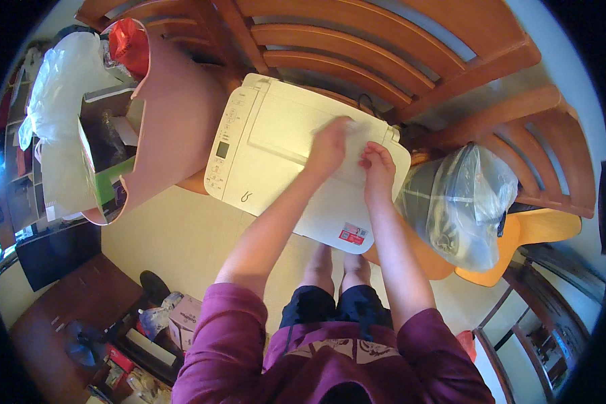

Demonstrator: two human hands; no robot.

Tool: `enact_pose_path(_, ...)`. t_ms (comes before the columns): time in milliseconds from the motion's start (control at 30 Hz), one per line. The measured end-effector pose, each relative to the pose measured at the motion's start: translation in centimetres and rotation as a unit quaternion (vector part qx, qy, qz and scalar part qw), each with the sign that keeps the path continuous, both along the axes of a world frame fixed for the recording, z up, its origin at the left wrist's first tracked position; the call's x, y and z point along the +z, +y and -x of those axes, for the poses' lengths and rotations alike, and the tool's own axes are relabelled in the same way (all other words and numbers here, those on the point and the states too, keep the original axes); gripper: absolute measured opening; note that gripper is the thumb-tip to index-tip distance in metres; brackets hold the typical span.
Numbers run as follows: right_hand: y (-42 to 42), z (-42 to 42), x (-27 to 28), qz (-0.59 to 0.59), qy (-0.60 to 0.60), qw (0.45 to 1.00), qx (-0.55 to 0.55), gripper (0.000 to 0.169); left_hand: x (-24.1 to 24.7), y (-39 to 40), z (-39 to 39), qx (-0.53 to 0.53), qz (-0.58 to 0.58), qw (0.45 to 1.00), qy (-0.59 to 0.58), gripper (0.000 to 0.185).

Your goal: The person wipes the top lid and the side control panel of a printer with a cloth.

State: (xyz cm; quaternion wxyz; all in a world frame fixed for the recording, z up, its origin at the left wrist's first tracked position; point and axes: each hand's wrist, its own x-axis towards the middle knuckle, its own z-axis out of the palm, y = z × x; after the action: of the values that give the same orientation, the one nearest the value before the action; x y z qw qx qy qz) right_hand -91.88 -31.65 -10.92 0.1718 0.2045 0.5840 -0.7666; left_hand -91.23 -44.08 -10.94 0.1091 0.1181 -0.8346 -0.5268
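Observation:
A white printer [283, 174] with a scanner lid sits on the seat of a wooden bench in front of me. Its strip of buttons and small dark screen [222, 149] face left. Over the lid, my left hand [328, 146] is blurred, and a pale smear shows by its fingertips; whether it grips something I cannot make out. Close by on the right, my right hand [380, 169] hovers over or touches the lid with its fingers curled. What lies inside those fingers is hidden. A red and white sticker [353, 233] bearing print and codes is on the printer's near right corner.
Left of the printer stands a pink bin-like container [182, 106], beside an open cardboard box [112, 136] and a white plastic bag [63, 86]. On the right lies a clear plastic-wrapped bundle [459, 202]. The slatted bench back [343, 35] rises behind the printer.

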Motion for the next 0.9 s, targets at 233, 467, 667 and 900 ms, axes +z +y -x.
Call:
enact_pose_path(233,0.1,-0.1,0.1,-0.006,0.013,1.000,0.012,0.016,0.7,-10.6,0.7,0.116,0.294,0.949,0.003,0.033)
enact_pose_path(467,0.3,0.0,-0.1,-0.002,0.008,1.000,0.018,0.016,-2.4,-8.9,0.6,0.113,0.353,0.923,-0.108,0.045)
enact_pose_path(667,-0.1,0.0,0.2,0.005,0.009,1.000,0.012,0.016,-1.9,-6.1,0.8,0.130,0.350,0.923,-0.086,0.045)
enact_pose_path(900,0.0,-0.1,0.1,-0.006,0.018,1.000,0.018,0.017,-2.0,-4.1,0.7,0.108,0.354,0.924,-0.095,0.045)
